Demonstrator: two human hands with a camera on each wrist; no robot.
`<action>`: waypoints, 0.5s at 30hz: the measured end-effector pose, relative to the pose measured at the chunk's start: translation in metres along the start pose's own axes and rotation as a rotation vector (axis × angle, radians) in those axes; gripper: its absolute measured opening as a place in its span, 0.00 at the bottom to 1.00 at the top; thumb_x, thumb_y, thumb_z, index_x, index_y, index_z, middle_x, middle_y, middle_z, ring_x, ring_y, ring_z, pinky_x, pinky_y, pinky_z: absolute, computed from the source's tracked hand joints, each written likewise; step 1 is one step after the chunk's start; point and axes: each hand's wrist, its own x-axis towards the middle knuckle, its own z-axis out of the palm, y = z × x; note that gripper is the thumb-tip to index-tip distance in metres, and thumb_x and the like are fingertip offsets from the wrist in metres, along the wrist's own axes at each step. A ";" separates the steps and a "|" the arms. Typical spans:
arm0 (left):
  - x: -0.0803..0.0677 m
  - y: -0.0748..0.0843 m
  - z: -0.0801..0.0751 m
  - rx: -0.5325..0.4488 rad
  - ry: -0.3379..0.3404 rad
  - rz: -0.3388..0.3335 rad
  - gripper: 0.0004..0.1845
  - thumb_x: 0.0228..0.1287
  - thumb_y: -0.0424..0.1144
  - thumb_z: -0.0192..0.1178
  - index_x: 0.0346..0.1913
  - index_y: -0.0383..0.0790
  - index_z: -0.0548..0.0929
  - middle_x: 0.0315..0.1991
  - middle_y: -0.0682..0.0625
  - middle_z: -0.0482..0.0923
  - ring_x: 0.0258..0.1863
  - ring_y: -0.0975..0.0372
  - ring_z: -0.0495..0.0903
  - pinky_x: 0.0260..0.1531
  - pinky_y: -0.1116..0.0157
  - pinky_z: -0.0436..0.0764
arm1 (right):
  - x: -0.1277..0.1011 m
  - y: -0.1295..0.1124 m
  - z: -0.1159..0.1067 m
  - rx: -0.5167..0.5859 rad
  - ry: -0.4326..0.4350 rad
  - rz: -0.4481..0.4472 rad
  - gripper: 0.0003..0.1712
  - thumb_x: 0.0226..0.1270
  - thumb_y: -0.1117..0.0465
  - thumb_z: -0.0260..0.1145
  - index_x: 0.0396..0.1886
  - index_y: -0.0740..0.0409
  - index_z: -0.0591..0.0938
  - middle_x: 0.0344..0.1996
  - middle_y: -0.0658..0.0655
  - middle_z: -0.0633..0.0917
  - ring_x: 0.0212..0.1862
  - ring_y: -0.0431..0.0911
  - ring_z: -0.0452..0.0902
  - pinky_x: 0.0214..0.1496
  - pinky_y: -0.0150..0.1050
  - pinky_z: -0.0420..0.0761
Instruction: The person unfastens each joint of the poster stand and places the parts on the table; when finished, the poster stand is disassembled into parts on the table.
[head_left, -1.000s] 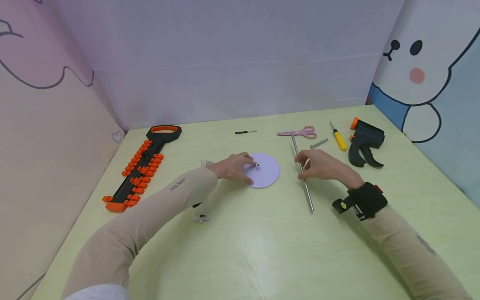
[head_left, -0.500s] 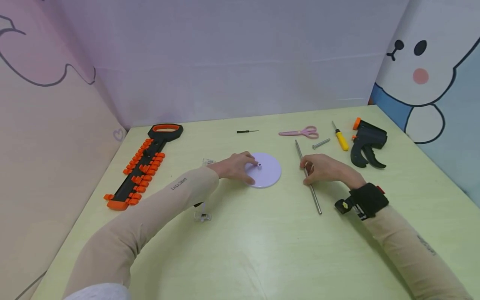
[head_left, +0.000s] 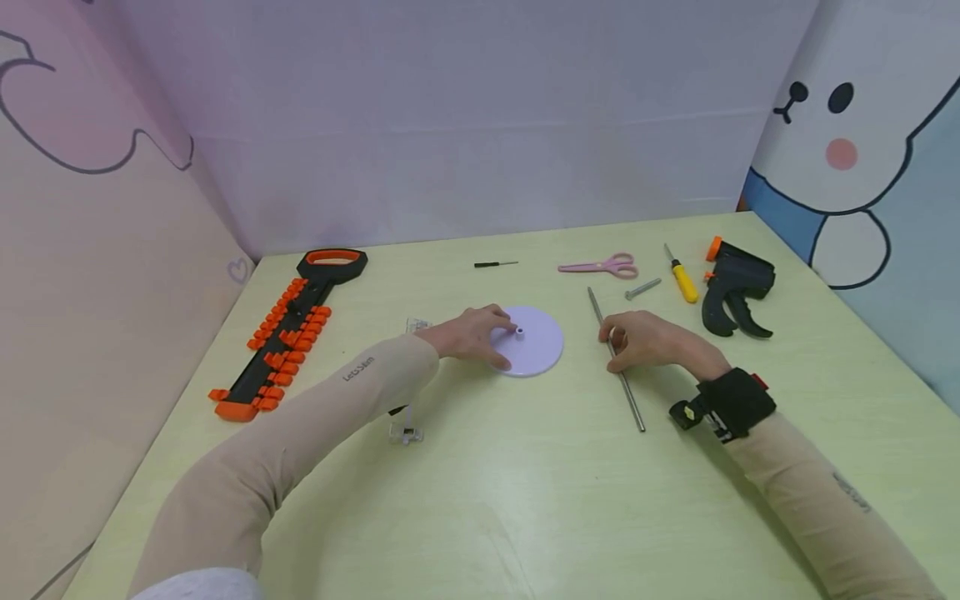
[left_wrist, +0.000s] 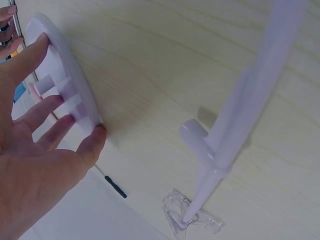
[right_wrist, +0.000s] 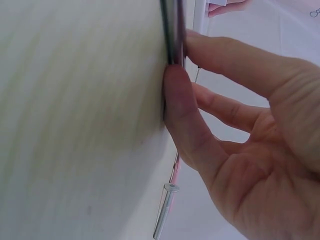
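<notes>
A white round base (head_left: 542,348) with a small peg at its centre lies flat on the table. My left hand (head_left: 471,333) holds it, fingers spread across its left side; in the left wrist view fingertips (left_wrist: 98,134) meet its rim. To the right, my right hand (head_left: 639,338) pinches a slim metal rod (head_left: 632,398) near its middle between thumb and fingers. The rod slants, close over the table. Beneath the left forearm, mostly hidden in the head view, is a white plastic bar (left_wrist: 240,110) with a side stub and clear clips (head_left: 406,433).
Along the back lie a small black screwdriver (head_left: 495,264), pink scissors (head_left: 600,266), a bolt (head_left: 642,289) and a yellow screwdriver (head_left: 683,282). A black trigger-grip tool (head_left: 735,283) sits far right. A black rack with orange clips (head_left: 277,350) stands left. Walls border the table.
My right hand has shifted slightly right and toward me with the rod; its far end no longer overlaps the scissors. My left hand stays on the base.
</notes>
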 end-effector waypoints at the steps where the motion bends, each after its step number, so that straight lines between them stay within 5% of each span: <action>1: 0.000 0.000 0.000 0.002 -0.001 0.000 0.36 0.56 0.48 0.68 0.67 0.43 0.70 0.68 0.44 0.60 0.65 0.47 0.60 0.63 0.53 0.60 | 0.000 0.000 0.000 -0.002 -0.001 0.004 0.22 0.55 0.60 0.73 0.47 0.63 0.76 0.38 0.59 0.79 0.38 0.51 0.72 0.41 0.44 0.74; 11: 0.000 0.001 0.001 0.024 -0.016 -0.017 0.36 0.57 0.50 0.67 0.68 0.45 0.68 0.69 0.45 0.58 0.67 0.46 0.58 0.64 0.52 0.59 | -0.001 -0.003 0.000 -0.011 -0.008 0.008 0.25 0.60 0.58 0.69 0.53 0.64 0.74 0.38 0.60 0.79 0.35 0.48 0.73 0.38 0.42 0.74; 15: -0.004 0.001 -0.002 0.061 0.026 0.014 0.30 0.65 0.50 0.60 0.67 0.44 0.70 0.68 0.45 0.61 0.66 0.48 0.59 0.64 0.54 0.60 | -0.001 -0.007 -0.002 -0.032 0.053 -0.008 0.23 0.65 0.60 0.65 0.55 0.67 0.72 0.38 0.62 0.80 0.31 0.47 0.75 0.36 0.42 0.77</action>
